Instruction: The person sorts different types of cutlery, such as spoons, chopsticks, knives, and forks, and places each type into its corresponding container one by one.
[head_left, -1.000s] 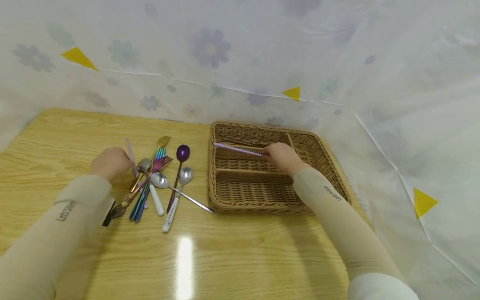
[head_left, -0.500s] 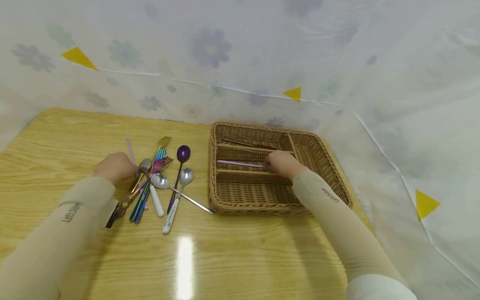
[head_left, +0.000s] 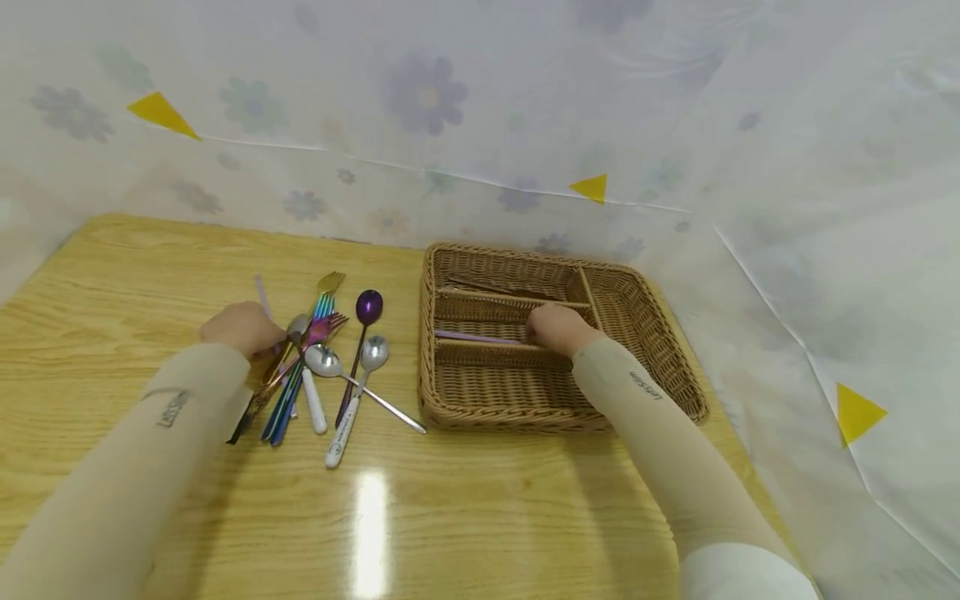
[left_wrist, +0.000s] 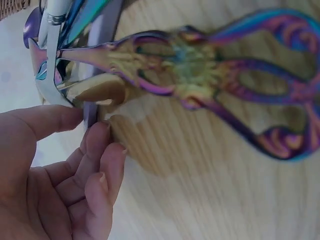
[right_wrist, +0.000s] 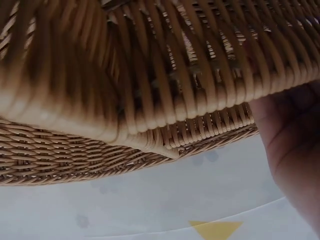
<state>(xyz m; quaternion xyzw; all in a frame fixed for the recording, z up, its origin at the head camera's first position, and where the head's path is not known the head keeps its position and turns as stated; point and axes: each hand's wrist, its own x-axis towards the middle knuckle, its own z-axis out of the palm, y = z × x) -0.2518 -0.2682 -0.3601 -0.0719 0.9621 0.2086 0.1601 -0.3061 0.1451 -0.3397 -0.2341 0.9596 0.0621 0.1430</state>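
Note:
My left hand (head_left: 240, 327) is at the left side of a cutlery heap, its thumb and index finger pinching a lilac chopstick (left_wrist: 102, 30). Beside those fingers lie a spoon bowl (left_wrist: 100, 90) and a rainbow fork with an openwork handle (left_wrist: 192, 70). My right hand (head_left: 558, 327) reaches into the middle compartment of a wicker basket (head_left: 510, 422). It holds one end of another lilac chopstick (head_left: 477, 337), which lies low along the near divider. In the right wrist view, the woven wall hides most of that hand's fingers.
More cutlery lies left of the basket: a purple spoon (head_left: 369, 307), a silver spoon (head_left: 324, 361), a white-handled spoon (head_left: 339, 446) and several forks. A dark stick (head_left: 487, 287) is in the basket's back compartment. A floral sheet (head_left: 420, 192) hangs behind the table.
The right hand has lowered its chopstick from above the far divider into the middle compartment, toward the near divider. My left hand has shifted slightly right and down toward the heap.

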